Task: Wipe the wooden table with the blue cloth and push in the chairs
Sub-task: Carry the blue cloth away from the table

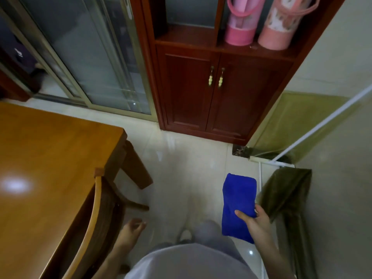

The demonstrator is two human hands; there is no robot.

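Grey shirt [191,264] below; right hand [256,222] gripped the blue cloth [238,200].
Left hand [131,228] hung loosely curled, empty, near the chair [96,208].

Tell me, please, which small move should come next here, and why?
Probably bring the right hand with the blue cloth leftward onto the wooden table. The cloth is held over the floor, apart from the table, so no wiping can begin yet; the left hand hangs free beside the chair.

Open tiled floor [191,158] between wooden table [50,158] (chair [96,208] at its edge) and red-brown cabinet [211,97].
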